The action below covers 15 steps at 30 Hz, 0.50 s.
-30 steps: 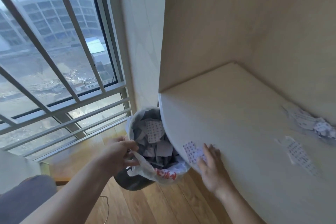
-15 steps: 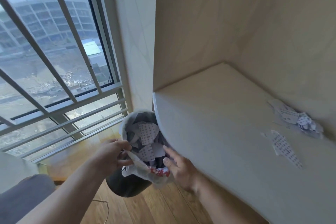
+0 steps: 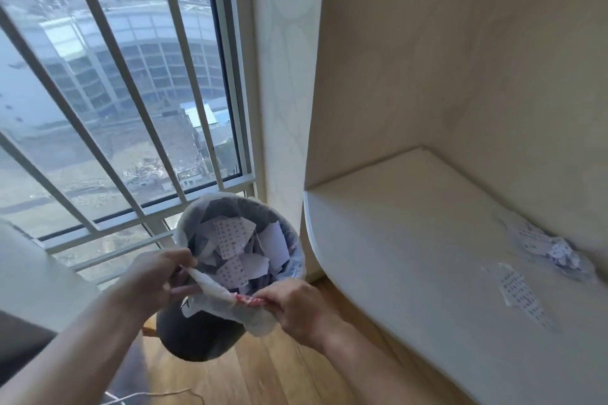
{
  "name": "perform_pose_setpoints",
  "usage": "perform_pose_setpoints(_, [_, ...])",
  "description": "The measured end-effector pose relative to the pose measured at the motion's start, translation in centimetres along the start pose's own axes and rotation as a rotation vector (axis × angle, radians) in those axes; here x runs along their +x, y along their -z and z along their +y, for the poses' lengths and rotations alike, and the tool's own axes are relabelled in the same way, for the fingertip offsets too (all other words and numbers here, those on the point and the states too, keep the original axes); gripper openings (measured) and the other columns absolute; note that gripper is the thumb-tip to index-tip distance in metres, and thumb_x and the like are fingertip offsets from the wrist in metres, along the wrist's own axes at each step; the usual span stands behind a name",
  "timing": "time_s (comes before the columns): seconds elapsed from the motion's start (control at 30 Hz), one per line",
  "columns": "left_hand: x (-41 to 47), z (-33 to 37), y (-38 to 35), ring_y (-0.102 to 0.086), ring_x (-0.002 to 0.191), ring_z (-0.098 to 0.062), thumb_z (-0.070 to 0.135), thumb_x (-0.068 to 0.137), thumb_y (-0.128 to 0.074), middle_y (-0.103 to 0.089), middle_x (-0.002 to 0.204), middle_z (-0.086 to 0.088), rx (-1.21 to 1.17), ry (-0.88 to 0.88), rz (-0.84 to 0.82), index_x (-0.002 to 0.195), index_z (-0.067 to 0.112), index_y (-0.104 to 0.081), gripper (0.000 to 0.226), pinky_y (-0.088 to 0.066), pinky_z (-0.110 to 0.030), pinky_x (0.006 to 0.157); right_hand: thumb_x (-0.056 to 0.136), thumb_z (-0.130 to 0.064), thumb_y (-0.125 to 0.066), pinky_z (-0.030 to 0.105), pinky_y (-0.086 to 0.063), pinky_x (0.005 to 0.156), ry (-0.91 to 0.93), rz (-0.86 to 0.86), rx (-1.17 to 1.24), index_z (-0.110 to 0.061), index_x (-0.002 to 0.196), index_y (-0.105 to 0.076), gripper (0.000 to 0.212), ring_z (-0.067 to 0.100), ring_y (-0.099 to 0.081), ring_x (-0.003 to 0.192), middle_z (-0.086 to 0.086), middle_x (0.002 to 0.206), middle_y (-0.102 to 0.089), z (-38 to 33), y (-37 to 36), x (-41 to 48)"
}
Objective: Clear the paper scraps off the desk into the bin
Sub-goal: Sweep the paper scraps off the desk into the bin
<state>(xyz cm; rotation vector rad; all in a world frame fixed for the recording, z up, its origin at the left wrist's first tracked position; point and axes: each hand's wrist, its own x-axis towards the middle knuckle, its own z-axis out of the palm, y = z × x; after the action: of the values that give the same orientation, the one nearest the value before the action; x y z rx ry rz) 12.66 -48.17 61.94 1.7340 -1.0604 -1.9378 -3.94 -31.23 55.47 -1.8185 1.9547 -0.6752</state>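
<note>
1. The left hand (image 3: 154, 276) has its grip closed on the near rim of the white plastic liner bag (image 3: 217, 289).
2. The right hand (image 3: 296, 302) pinches the same rim, on its red-printed stretch.
3. The bag lines a dark round bin (image 3: 194, 335), tilted, with printed paper pieces (image 3: 243, 250) inside, left of the table.
4. On the cream table (image 3: 411, 256), a flat printed paper scrap (image 3: 519, 293) and a crumpled paper wad (image 3: 552, 250) lie near the wall.
</note>
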Motion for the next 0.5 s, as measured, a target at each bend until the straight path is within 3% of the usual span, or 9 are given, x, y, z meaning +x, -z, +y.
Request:
perform_pose_setpoints(0.13, [-3.5, 3.3, 0.5, -0.055, 0.071, -0.024, -0.008, 0.084, -0.051, -0.045, 0.083, -0.015, -0.031, -0.058, -0.058, 0.092, -0.001, -0.051, 0.011, -0.052, -0.031, 0.034, 0.095, -0.026, -0.058, 0.036, -0.055, 0.084, 0.132, 0.133, -0.076, -0.017, 0.117, -0.071, 0.027, 0.023, -0.067, 0.089, 0.006, 0.104, -0.076, -1.9, 2.7, 0.5])
perform_pose_setpoints(0.27, [-7.0, 6.5, -1.1, -0.061, 0.038, -0.016, -0.007, 0.085, -0.052, -0.046, 0.074, -0.012, -0.037, -0.129, -0.102, 0.083, 0.002, -0.051, 0.009, -0.05, -0.027, 0.033, 0.091, -0.036, -0.053, 0.036, -0.057, 0.081, 0.205, 0.308, -0.193, -0.018, 0.107, -0.074, 0.032, 0.022, -0.07, 0.081, 0.003, 0.094, -0.078, -3.1, 7.7, 0.0])
perform_pose_setpoints(0.33, [-8.2, 7.9, -2.4, -0.06, 0.035, -0.014, -0.008, 0.083, -0.054, -0.048, 0.074, -0.013, -0.056, -0.142, -0.146, 0.085, 0.002, -0.051, 0.01, -0.05, -0.027, 0.034, 0.09, -0.041, -0.052, 0.034, -0.057, 0.081, 0.225, 0.369, -0.238, -0.018, 0.103, -0.076, 0.036, 0.021, -0.07, 0.079, 0.002, 0.091, -0.078, -3.2, 10.4, -0.7])
perform_pose_setpoints(0.5, [-10.2, 10.0, -8.1, -0.059, 0.036, -0.015, -0.008, 0.081, -0.053, -0.045, 0.071, -0.011, -0.074, -0.136, -0.328, 0.081, 0.004, -0.05, 0.013, -0.052, -0.027, 0.037, 0.087, -0.03, -0.068, 0.036, -0.056, 0.081, 0.199, 0.432, -0.415, -0.017, 0.105, -0.072, 0.023, 0.02, -0.068, 0.081, 0.001, 0.091, -0.077, -1.8, 16.5, -4.2])
